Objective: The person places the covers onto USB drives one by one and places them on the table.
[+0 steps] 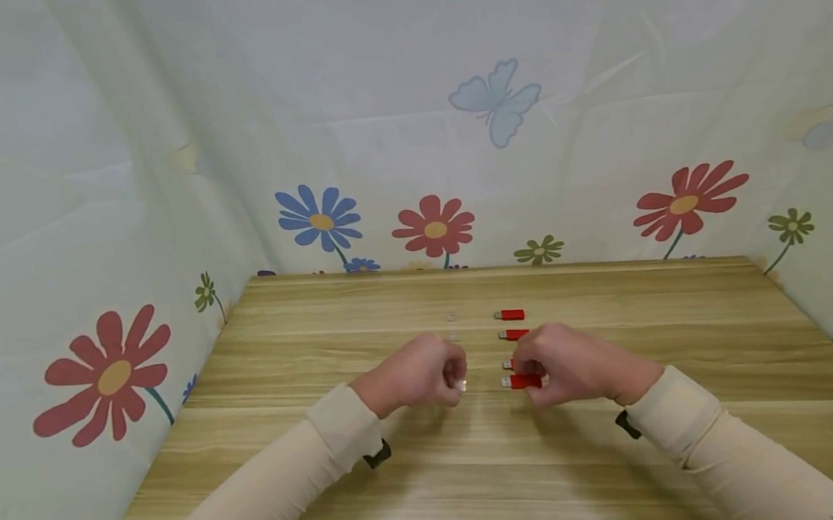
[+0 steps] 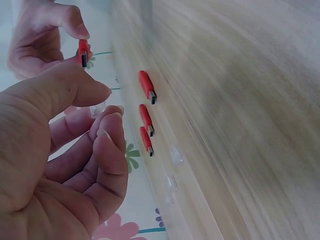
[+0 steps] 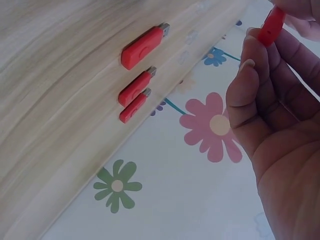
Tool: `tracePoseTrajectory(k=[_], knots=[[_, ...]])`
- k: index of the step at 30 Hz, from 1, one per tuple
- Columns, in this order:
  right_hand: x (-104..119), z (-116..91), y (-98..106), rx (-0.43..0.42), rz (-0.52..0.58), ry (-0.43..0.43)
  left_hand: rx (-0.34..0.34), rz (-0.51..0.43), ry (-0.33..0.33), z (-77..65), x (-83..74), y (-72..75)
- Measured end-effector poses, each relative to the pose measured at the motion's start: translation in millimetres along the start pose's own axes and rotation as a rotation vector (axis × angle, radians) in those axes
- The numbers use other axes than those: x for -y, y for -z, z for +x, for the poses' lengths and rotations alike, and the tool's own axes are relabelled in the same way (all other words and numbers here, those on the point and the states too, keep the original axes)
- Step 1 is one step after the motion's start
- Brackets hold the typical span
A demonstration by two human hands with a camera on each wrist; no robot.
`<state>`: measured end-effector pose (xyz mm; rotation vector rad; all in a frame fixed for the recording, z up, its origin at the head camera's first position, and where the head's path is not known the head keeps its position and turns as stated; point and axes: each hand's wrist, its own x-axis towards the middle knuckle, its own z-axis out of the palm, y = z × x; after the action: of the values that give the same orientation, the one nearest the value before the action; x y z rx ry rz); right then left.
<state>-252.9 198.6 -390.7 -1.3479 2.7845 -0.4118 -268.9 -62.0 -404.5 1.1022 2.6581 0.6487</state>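
Between thumb and fingertips, my left hand [image 1: 414, 371] pinches a small clear plastic cap [image 2: 97, 109]. My right hand [image 1: 580, 364] pinches a red USB flash drive [image 3: 272, 26] by its body, and the metal plug [image 2: 84, 60] points toward the left hand. Both hands are raised over the wooden table, apart from each other, with the cap and the plug facing across a short gap. Below lie three more red USB flash drives [image 3: 142, 47] in a column, their plugs toward the left. The right hand partly covers one of them in the head view.
Three clear caps [image 2: 177, 155] lie in a row on the wooden table [image 1: 317, 320], left of the drives; the left hand hides one in the head view. A white curtain with printed flowers [image 1: 374, 130] hangs along the table's back and sides.
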Motion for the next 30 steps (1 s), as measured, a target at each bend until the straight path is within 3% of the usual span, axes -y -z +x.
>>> tracePoseTrajectory(k=[8,18,30], knots=[[2,-2,6,-0.041,0.026,0.012,-0.046,-0.121,0.031,-1.7,-1.9,4.2],[7,-3,13,-0.116,0.118,0.018,-0.109,-0.358,0.021,-6.3,-7.0,4.1],[11,-3,17,-0.127,0.142,0.061,-0.142,-0.432,0.008,-7.6,-13.4,3.6]])
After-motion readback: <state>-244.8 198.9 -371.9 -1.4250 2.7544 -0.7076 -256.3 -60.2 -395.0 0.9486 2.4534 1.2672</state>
